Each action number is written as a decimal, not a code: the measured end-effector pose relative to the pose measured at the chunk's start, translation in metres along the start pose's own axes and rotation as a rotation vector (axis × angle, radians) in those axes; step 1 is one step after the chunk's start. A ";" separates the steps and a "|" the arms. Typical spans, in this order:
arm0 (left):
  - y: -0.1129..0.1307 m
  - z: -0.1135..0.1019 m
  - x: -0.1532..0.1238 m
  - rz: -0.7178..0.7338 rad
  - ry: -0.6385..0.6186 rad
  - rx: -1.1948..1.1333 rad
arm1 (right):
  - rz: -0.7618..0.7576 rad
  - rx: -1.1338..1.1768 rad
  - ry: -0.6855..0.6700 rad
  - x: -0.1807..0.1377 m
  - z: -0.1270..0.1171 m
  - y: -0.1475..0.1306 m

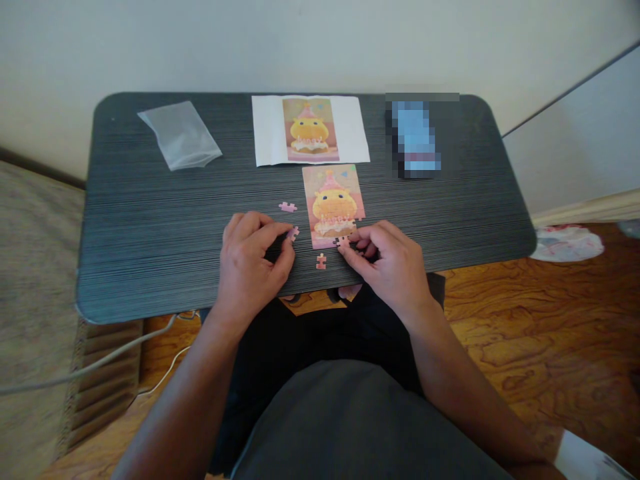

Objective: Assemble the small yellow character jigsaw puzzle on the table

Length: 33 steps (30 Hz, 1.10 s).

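Note:
A jigsaw puzzle (330, 200) showing a yellow cartoon animal in a pink party hat lies on the dark table, with a gap at its lower right corner. My right hand (387, 257) pinches a pink puzzle piece (343, 242) at that gap; whether it is seated there I cannot tell. Left of the puzzle, my left hand (255, 257) holds another pinkish puzzle piece (293, 233) between thumb and forefinger. One loose piece (287, 207) rests above my left fingertips. Below the puzzle's bottom edge lies a further loose piece (321, 261).
Behind the puzzle is a white sheet (353, 130) printed with the same picture. A clear plastic bag (185, 137) lies at the table's back left. A pixelated phone-like object (416, 137) sits at the back right. Cables (100, 363) run under the table's left side.

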<state>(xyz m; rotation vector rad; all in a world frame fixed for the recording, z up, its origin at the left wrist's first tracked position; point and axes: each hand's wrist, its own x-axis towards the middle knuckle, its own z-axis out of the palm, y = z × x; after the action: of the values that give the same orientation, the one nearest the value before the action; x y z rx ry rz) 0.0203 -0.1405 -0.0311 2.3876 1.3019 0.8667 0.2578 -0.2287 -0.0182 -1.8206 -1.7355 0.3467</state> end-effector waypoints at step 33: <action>-0.001 0.002 0.000 0.027 0.023 0.005 | -0.003 -0.134 -0.115 -0.014 0.021 -0.044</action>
<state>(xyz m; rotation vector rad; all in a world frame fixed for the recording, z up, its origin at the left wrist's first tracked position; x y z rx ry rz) 0.0205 -0.1401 -0.0331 2.4108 1.2843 0.9018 0.2082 -0.2388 -0.0122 -1.9259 -1.8796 0.3473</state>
